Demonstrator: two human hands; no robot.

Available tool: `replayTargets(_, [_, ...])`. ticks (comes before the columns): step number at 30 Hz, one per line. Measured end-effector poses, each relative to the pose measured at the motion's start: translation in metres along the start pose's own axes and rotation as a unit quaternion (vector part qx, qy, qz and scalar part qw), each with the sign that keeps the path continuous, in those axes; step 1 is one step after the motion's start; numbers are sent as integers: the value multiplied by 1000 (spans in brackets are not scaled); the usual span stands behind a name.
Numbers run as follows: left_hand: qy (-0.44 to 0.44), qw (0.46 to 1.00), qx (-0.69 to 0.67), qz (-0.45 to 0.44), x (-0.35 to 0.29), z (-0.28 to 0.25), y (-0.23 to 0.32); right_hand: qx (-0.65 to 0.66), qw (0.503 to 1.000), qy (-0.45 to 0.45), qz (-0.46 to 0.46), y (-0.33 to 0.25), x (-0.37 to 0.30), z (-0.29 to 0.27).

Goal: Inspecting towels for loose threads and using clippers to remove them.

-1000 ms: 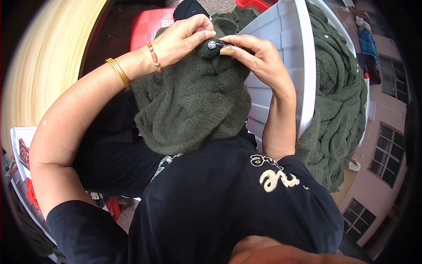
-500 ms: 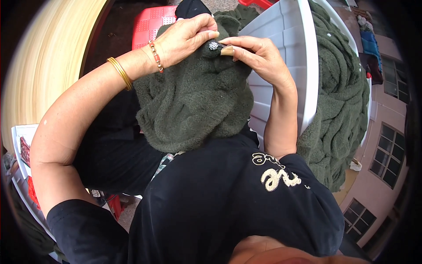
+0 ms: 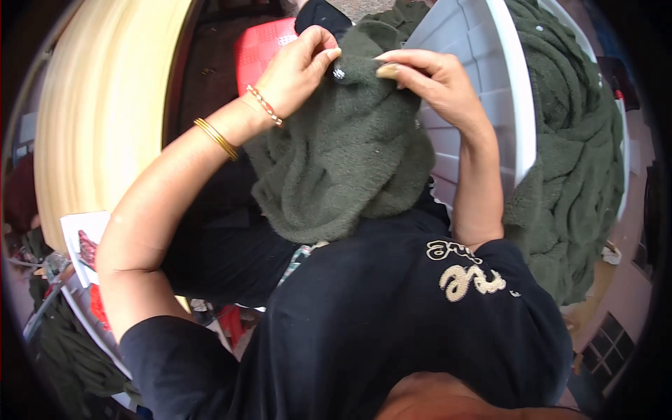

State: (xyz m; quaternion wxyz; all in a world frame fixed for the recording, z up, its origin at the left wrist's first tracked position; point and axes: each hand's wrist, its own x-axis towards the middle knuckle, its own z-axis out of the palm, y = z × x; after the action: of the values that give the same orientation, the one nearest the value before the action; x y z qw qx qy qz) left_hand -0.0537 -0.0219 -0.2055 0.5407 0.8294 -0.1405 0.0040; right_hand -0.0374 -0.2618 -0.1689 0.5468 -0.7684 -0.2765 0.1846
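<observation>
A fuzzy dark green knit garment (image 3: 343, 161) lies bunched across my lap. Near its top a small sparkly button (image 3: 339, 73) sits on the knit. My left hand (image 3: 301, 70) pinches the cloth just above and left of that button. To the right of the button, thumb and fingertips of my right hand (image 3: 434, 80) are brought together close to the garment's upper edge. Whatever they pinch is too small to make out.
A grey-white plastic bin (image 3: 521, 105) heaped with the same green knit (image 3: 560, 182) stands at my right. A pale wooden board (image 3: 105, 105) curves along the left. Beyond the garment is a red perforated plastic piece (image 3: 262, 56). More green cloth (image 3: 70, 343) lies at the lower left.
My right hand has drawn back from the button toward the right. My left hand still pinches beside it. The whole view has shifted, so things appear farther right.
</observation>
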Motion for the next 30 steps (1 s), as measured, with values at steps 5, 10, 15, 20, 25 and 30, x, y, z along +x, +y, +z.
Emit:
replayTargets(5, [-185, 928, 315, -72, -14, 5, 94, 61, 991, 121, 9, 22, -10, -28])
replayTargets(10, [-518, 773, 354, -96, -54, 65, 99, 77, 978, 192, 27, 30, -14, -34])
replayTargets(15, [-415, 887, 159, -126, -35, 30, 52, 168, 961, 219, 0, 22, -11, -25])
replayTargets(20, [-26, 996, 36, -79, 30, -139, 114, 107, 945, 309, -11, 52, -22, -49])
replayTargets(25, [392, 910, -135, -7, 59, -342, 182, 112, 933, 341, -4, 53, -27, -48])
replayTargets(30, [485, 857, -171, -20, -17, -470, 201, 113, 936, 331, -21, 52, -19, -45])
